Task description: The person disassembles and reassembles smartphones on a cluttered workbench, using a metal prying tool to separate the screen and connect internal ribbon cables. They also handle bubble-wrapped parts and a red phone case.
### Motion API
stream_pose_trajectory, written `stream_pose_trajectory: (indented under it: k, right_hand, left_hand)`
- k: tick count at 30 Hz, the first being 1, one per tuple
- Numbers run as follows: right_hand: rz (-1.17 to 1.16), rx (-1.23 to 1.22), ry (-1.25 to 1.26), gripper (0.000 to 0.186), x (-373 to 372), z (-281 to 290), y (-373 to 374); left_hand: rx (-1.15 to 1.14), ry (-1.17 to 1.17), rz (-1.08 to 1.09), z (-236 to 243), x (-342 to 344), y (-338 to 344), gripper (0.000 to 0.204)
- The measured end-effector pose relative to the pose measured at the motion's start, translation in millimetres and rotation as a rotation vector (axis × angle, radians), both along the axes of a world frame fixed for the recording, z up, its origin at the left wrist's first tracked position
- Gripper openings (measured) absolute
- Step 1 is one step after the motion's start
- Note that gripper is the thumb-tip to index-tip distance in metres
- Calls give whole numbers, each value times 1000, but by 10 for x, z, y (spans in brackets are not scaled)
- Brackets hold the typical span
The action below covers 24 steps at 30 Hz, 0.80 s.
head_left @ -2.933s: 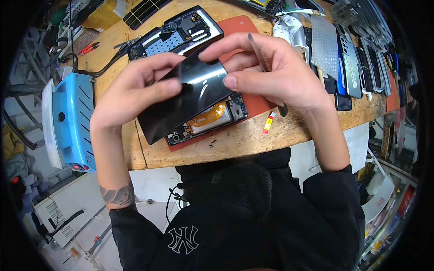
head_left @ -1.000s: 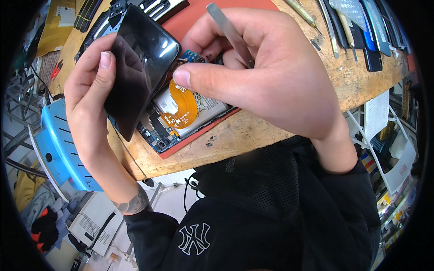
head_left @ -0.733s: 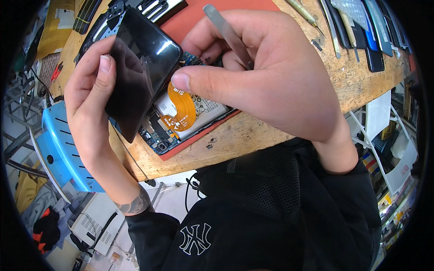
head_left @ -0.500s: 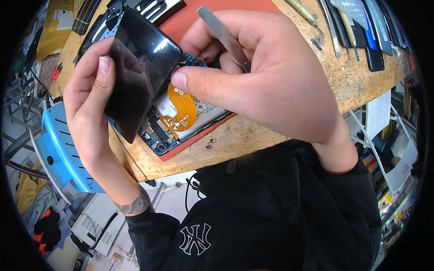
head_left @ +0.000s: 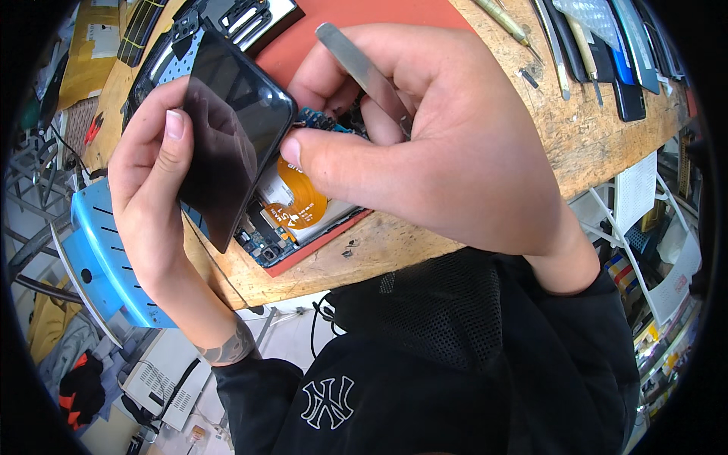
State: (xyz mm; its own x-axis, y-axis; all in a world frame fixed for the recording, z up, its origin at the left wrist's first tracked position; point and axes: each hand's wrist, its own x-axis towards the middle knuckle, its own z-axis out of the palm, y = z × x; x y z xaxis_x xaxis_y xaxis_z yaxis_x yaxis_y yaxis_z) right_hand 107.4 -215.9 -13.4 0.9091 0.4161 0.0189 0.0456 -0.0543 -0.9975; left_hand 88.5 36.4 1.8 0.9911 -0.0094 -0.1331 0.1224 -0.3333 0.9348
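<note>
My left hand [head_left: 152, 182] grips a glossy black screen panel [head_left: 231, 144] by its edge, tilted up over the left part of an opened phone [head_left: 269, 250]. The phone lies on a red mat [head_left: 326, 30], showing an orange flex cable [head_left: 303, 197], battery and blue circuit boards [head_left: 311, 117]. My right hand [head_left: 432, 144] is curled over the phone's upper end, holding a flat metal tool [head_left: 349, 57] that sticks up between its fingers. Its thumb is beside the panel's edge at the flex cable; the other fingertips are by the board, partly hidden.
A blue machine [head_left: 106, 254] stands at the left, near red-handled pliers [head_left: 94, 127]. Another phone part [head_left: 265, 19] lies at the back. Several phones [head_left: 629, 98] and a yellowish screwdriver [head_left: 500, 19] are on the wooden bench [head_left: 576, 152] at the right.
Since the earliest frame, the panel has been tilted up to the left in my left hand, and my right hand has moved to the board. Lately both hands and the phone sit slightly lower in view.
</note>
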Motion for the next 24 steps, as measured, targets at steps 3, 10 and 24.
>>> stream_pose_trajectory:
  k: [3, 10, 24]
  right_hand:
    - [0, 32, 25, 16, 3, 3, -2]
    - [-24, 60, -2, 15, -33, -31, 6]
    - [-18, 57, -63, 17, -59, -35, 7]
  left_hand:
    - [-21, -12, -7, -17, 3, -4, 34]
    - [-119, 4, -16, -17, -4, -66, 34]
    - [-152, -8, -64, -24, 7, -62, 44]
